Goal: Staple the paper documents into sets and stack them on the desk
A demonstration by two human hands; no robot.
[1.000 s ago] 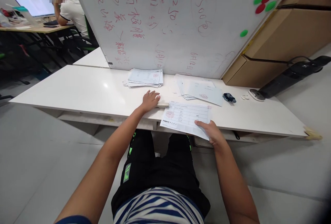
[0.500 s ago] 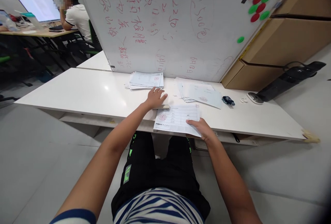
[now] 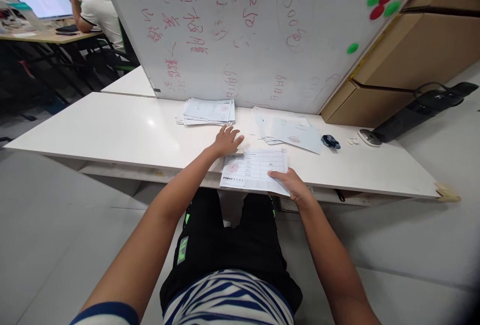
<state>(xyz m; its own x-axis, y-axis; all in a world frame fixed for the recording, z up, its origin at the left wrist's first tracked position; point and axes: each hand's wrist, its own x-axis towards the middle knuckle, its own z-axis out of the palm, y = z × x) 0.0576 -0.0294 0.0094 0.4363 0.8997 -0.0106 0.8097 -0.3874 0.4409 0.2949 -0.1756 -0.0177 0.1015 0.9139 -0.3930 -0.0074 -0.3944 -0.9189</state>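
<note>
Between my thumb and fingers, my right hand (image 3: pixel 292 184) grips the right edge of a white printed paper form (image 3: pixel 253 169) with a red round stamp and a table. That form overlaps the desk's front edge. My left hand (image 3: pixel 227 141) rests palm down just beyond its upper left corner, fingers spread. Under the left palm, a small pale bar-shaped object (image 3: pixel 239 152) sticks out at the form's top edge; most of it is hidden, so its kind is unclear. Past my left fingertips lies a stack of stamped papers (image 3: pixel 208 111). Another loose pile of papers (image 3: pixel 296 135) is farther right.
A whiteboard (image 3: pixel 255 65) with red writing stands along the back of the white desk (image 3: pixel 93 125). To the right are a dark blue object (image 3: pixel 330 141), a computer mouse (image 3: pixel 369 137), a black bottle (image 3: pixel 420 112) and cardboard boxes (image 3: pixel 412 55). A person (image 3: pixel 101 15) sits at another desk.
The camera view has shifted a little. Less of the pale object shows beside my left palm. My right hand keeps its grip on the form, which lies flatter at its lower right.
</note>
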